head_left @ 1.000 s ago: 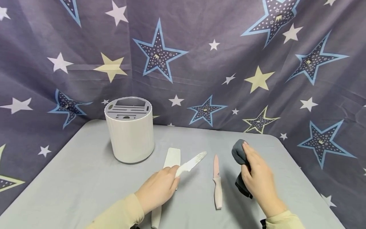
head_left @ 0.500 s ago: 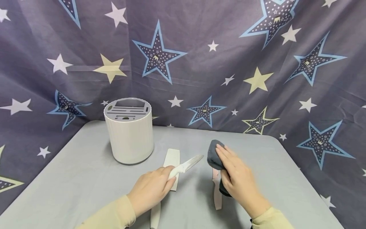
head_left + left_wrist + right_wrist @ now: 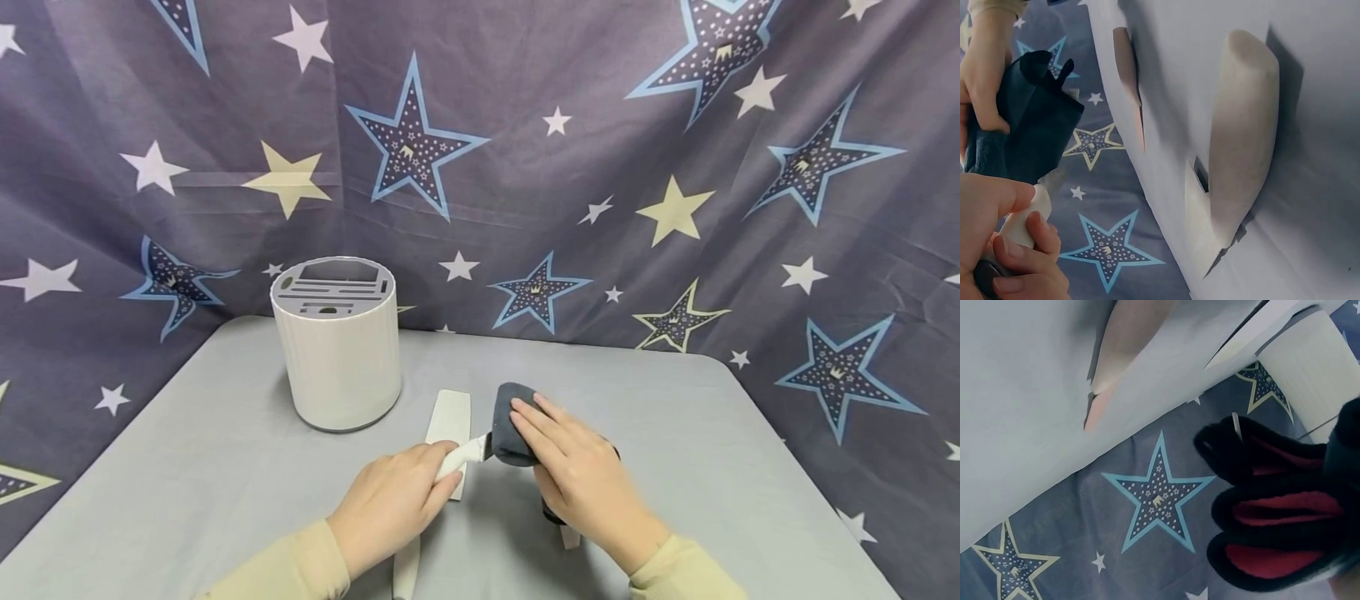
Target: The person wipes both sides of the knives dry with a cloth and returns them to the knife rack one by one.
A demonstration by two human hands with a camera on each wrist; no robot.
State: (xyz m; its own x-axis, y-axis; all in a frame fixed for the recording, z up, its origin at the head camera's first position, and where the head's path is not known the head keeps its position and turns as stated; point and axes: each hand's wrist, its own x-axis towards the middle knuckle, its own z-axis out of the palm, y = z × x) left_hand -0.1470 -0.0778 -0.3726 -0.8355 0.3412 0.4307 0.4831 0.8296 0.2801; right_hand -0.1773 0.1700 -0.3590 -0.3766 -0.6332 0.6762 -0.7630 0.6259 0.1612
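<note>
My left hand grips the white handle of a small knife, held above the table. A folded dark grey cloth, held in my right hand, covers most of that knife's blade. In the right wrist view the cloth's folds show red inside. Under my left hand lies a cleaver with a pale blade and white handle. A pink-bladed knife lies on the table below my right hand, mostly hidden in the head view.
A white round knife block with a slotted grey top stands at the back left of the grey-covered table. Behind the table hangs a dark curtain patterned with stars.
My right hand has carried the cloth leftward, past the pink knife and onto the blade of the small knife. My left hand has shifted slightly left and down, still gripping the handle.
</note>
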